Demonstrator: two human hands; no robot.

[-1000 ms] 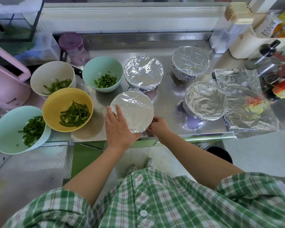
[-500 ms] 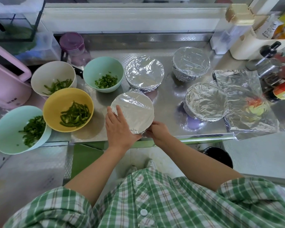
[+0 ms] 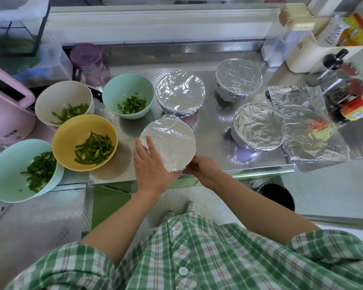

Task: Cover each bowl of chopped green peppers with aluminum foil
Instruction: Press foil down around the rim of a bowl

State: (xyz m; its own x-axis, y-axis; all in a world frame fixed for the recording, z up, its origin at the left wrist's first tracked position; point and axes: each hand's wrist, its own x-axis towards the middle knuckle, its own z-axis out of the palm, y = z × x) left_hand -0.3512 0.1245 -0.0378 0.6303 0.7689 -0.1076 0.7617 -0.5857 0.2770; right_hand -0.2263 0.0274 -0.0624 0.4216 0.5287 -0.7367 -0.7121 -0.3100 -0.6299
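One foil-covered bowl [image 3: 172,141] sits just right of the yellow bowl [image 3: 67,132] — my left hand [image 3: 151,166] lies flat on top, fingers straight; my right hand [image 3: 204,171] pinches its rim.

left hand [image 3: 152,164] flat, fingers straight, palm down | right hand [image 3: 204,171] fingers curled, grip seemingly pinching

Contents of nearest foil-covered bowl [image 3: 172,141] and three covered bowls [image 3: 179,92] unseen, right hand [image 3: 205,171] fingertips hidden under its rim, pink appliance [image 3: 6,114] cut by left edge, red-labelled bottle [image 3: 358,105] text unreadable
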